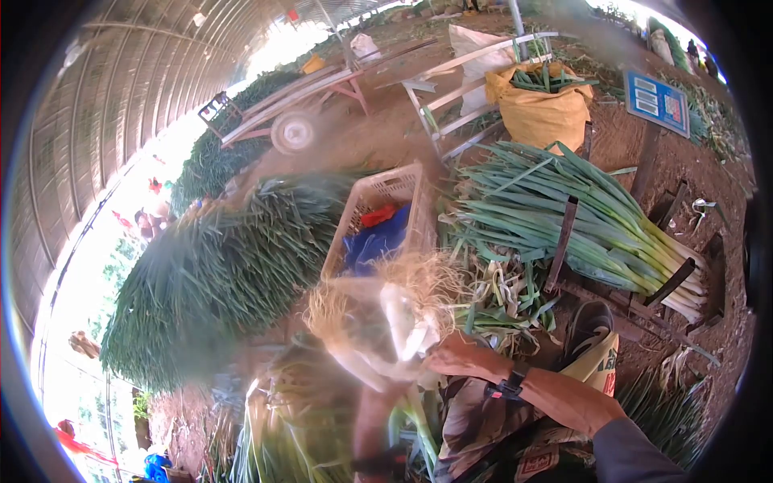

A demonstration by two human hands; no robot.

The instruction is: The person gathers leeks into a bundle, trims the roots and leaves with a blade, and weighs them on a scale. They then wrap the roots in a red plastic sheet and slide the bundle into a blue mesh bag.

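Note:
Long green onions with white stalks (396, 318) and pale stringy roots (435, 282) are in front of me, roots pointing away. My right hand (455, 357), with a dark watch on its wrist, closes on the white stalks from the right. Lower and to the left, my left hand (385, 396) is blurred but appears wrapped round the stalks; its fingers are hard to make out. Below it, more onions (298, 427) lie with their yellowish-green leaves towards me. A printed sack (604, 362) is beside my right forearm.
A plastic crate (416, 193) holding blue and red items stands ahead. Left is a large heap of onion greens (233, 266). A bundle of onions (564, 217) rests on a metal rack (561, 245) at right. Behind are a yellow sack (539, 113), a scale display (657, 103) and a cart (302, 97).

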